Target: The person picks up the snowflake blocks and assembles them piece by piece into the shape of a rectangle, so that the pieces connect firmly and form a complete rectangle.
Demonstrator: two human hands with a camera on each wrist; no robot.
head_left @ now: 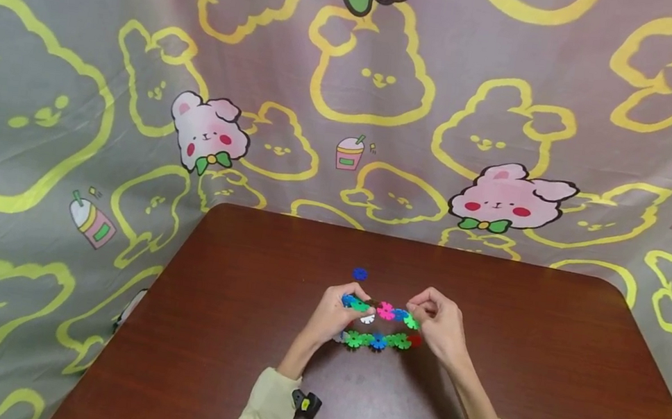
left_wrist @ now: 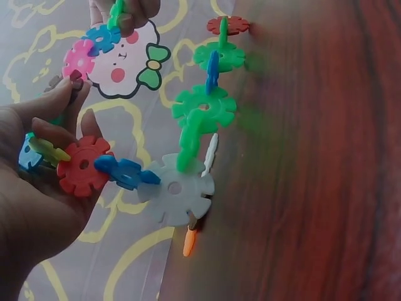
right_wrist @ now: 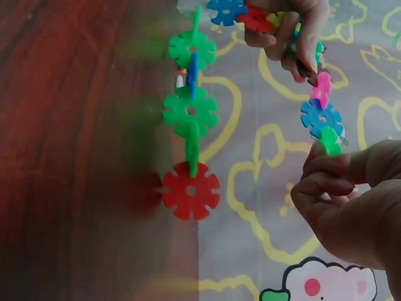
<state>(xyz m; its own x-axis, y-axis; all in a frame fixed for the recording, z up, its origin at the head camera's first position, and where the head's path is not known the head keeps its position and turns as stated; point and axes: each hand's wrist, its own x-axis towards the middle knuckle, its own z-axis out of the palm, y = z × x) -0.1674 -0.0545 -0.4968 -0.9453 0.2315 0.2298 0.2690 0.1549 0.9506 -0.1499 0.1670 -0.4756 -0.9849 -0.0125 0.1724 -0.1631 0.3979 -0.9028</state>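
Both hands hold up a curved chain of notched plastic snowflake discs, slotted together in many colours. My left hand (head_left: 328,317) pinches a brown disc (left_wrist: 76,86) between thumb and fingertips, while a red disc (left_wrist: 85,166) of the chain lies across its fingers. Beyond the brown one run a pink disc (head_left: 386,311) and a blue disc (right_wrist: 321,118). My right hand (head_left: 442,326) pinches the green disc (right_wrist: 329,140) at that end. A pale translucent disc (left_wrist: 175,189) marks the bend; from it the lower run of green and blue discs leads to a red end disc (right_wrist: 191,190).
A loose dark-blue disc (head_left: 359,274) lies on the brown table (head_left: 254,262) beyond the hands. White (left_wrist: 212,150) and orange (left_wrist: 190,241) pieces show behind the pale disc. A patterned cloth (head_left: 376,193) hangs behind the table's far edge.
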